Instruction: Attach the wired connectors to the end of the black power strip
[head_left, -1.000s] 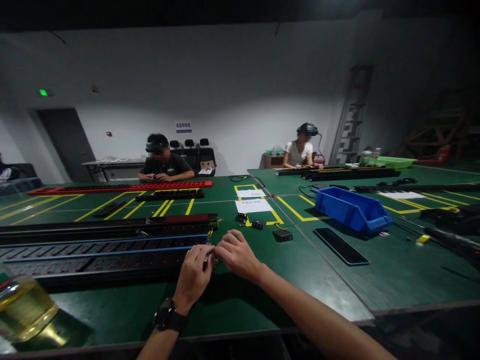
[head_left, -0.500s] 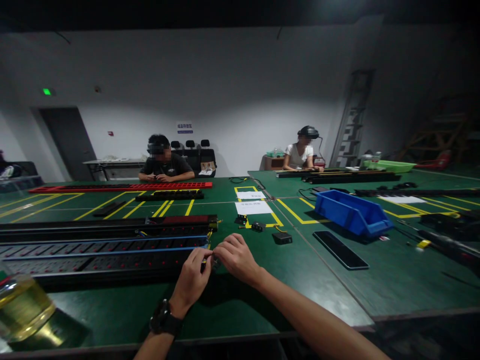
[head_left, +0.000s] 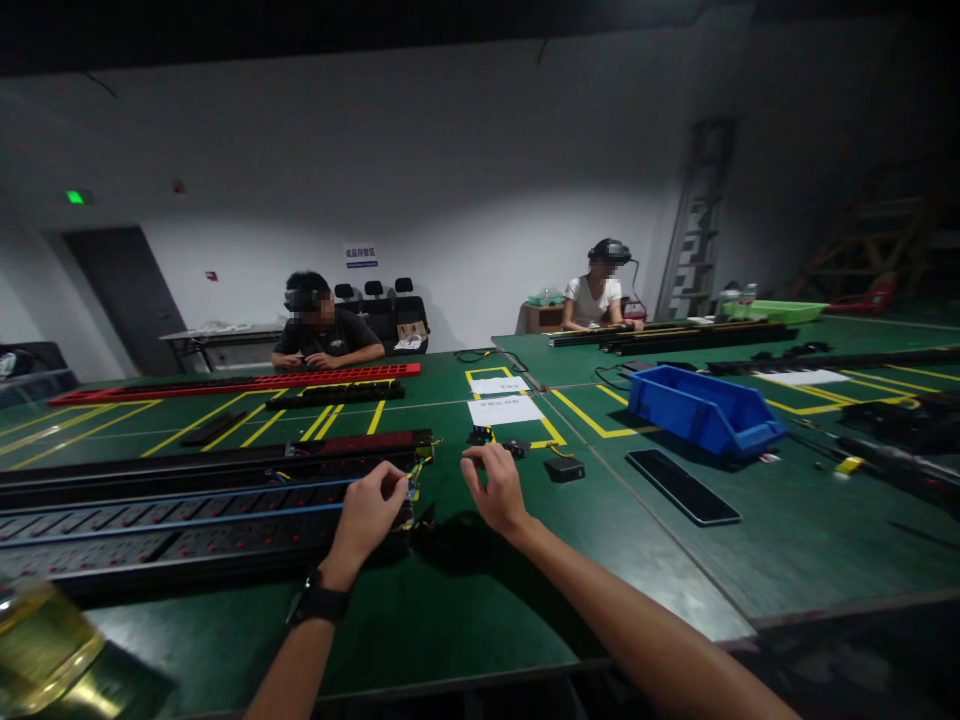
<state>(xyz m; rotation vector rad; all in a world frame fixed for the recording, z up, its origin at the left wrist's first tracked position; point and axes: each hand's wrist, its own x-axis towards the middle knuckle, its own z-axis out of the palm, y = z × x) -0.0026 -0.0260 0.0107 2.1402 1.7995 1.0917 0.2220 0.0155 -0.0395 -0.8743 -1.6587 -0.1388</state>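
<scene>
The left hand (head_left: 371, 510) and right hand (head_left: 495, 490), which met at the panel's end half a second ago, now stand apart, the right having drawn away and the left having shifted slightly leftward. The left thumb and fingers curl toward each other beside the thin coloured wires (head_left: 417, 468); whether they pinch one cannot be told. The right fingers are bent, thumb near the fingertips, and whether anything sits between them is unclear.

The wires stick out at the right end of the long black panel (head_left: 225, 507), at the left fingertips and a short way left of the right hand. A small dark piece (head_left: 426, 520) shows at the panel's near corner.

Just beyond the right hand are small black parts (head_left: 564, 469). Green counter (head_left: 450, 630) spreads between the hands and its front edge, and between the right forearm and the phone (head_left: 682, 487). The blue bin (head_left: 667, 410) stands behind the phone; a bottle (head_left: 45, 650) bounds the near left.
</scene>
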